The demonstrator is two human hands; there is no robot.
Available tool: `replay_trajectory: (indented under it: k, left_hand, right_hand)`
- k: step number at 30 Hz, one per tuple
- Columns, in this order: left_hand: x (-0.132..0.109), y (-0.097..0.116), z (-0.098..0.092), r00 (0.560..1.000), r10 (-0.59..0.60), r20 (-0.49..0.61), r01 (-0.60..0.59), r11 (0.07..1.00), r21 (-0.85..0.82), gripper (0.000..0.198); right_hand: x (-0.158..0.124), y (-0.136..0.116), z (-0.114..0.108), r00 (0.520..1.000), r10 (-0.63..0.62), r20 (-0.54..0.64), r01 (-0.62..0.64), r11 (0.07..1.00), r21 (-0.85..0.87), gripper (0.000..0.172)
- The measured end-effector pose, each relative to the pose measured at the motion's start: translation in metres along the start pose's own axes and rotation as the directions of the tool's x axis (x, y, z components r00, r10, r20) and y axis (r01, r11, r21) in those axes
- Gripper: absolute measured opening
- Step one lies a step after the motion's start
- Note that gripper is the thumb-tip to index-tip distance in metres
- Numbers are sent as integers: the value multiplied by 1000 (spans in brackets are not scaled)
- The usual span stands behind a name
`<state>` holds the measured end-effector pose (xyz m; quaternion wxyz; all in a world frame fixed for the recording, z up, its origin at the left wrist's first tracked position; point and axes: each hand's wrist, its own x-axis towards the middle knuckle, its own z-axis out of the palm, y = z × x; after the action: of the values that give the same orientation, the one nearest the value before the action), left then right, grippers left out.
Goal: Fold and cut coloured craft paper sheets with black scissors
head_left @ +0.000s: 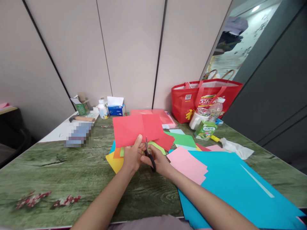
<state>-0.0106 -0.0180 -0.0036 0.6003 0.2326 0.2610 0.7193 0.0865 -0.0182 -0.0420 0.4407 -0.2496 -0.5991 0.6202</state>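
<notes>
A sheet of red paper (128,129) is raised over the table, and my left hand (133,156) grips its lower edge with the thumb on top. My right hand (159,161) is closed around black-handled scissors (153,162), whose blades point up at the paper's lower edge. A crease or cut line runs up the sheet above the blades. Beneath my hands lie yellow paper (115,162) and other coloured pieces, partly hidden. A darker red piece (166,141) and green paper (182,139) lie just beyond my right hand.
Large blue sheets (230,179) with pink sheets (188,164) on top cover the right side. Behind stand a red bag (183,102), a green drink carton (205,130), a plastic bottle (217,110) and a tissue box (116,110). A hammer (82,118) lies at the left.
</notes>
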Motion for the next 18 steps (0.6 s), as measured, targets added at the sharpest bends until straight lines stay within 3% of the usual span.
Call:
replay_trajectory:
  k: [18]
  left_hand:
    - [-1, -1, 0, 997, -59, -58, 61, 997, 37, 27]
  right_hand:
    - [0, 1, -2, 1000, -19, -11, 18, 999, -51, 45]
